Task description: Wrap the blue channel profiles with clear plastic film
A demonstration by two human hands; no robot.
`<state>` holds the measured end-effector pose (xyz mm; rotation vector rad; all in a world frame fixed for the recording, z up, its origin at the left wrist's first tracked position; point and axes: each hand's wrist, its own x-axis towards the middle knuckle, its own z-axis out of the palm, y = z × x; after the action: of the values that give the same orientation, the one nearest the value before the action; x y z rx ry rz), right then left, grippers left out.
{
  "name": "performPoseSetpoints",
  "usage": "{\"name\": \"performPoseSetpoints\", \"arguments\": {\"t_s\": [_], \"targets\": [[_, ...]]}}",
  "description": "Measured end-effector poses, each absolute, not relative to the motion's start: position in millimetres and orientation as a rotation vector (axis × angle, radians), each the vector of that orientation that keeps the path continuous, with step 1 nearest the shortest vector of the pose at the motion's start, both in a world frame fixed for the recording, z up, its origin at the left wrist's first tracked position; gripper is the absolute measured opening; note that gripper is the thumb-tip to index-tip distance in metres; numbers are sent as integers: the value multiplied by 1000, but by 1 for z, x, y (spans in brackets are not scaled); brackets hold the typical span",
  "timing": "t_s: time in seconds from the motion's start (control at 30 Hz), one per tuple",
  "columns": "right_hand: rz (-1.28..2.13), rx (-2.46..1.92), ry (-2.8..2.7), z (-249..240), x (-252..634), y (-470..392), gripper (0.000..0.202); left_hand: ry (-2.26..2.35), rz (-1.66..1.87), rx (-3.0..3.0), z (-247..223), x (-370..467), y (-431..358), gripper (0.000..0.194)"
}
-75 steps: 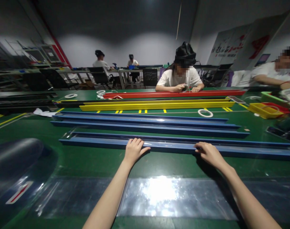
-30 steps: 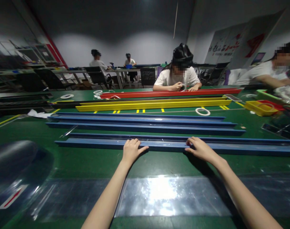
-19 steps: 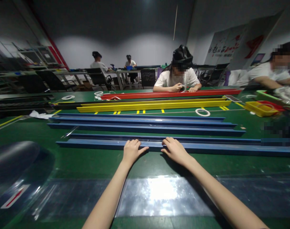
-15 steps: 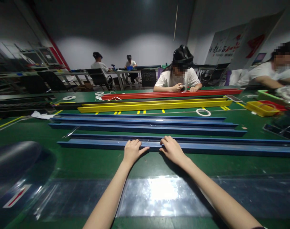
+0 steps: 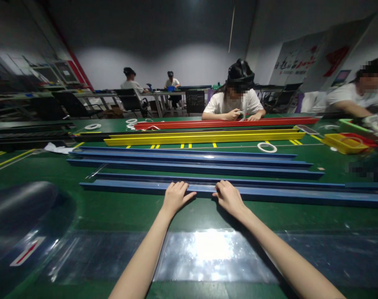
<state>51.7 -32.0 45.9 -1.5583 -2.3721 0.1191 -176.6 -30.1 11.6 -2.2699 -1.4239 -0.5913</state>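
Observation:
A long blue channel (image 5: pixel 279 195) lies across the green table, nearest to me. My left hand (image 5: pixel 175 197) rests on it left of centre, fingertips over its inside and thumb stretched along the near wall. A little to the right, my right hand (image 5: pixel 228 197) has its fingers curled over the same channel, with the thumb at its near wall. Both hands grip its near edge. More blue channels (image 5: pixel 191 166) lie just behind. In front of my hands a clear, shiny plastic sheet (image 5: pixel 182 257) stretches across the table.
Yellow channels (image 5: pixel 204 137) and red channels (image 5: pixel 226 123) lie farther back. A white tape ring (image 5: pixel 267 147) is right of centre. A plastic roll (image 5: pixel 23 211) is at left, a yellow tray (image 5: pixel 344 143) at right. A person (image 5: pixel 235 97) sits opposite.
My right hand has shifted slightly right along the channel, and its fingers look more curled. My left hand keeps its hold. The whole view has moved a little.

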Motion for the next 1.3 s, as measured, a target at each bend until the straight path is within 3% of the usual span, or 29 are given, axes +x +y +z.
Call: {"name": "performPoseSetpoints", "arguments": {"t_s": [1.3], "targets": [[116,-1563,-2223,29,86,-36,7,-1622,-559,-2202,13,-180,-34,47]]}}
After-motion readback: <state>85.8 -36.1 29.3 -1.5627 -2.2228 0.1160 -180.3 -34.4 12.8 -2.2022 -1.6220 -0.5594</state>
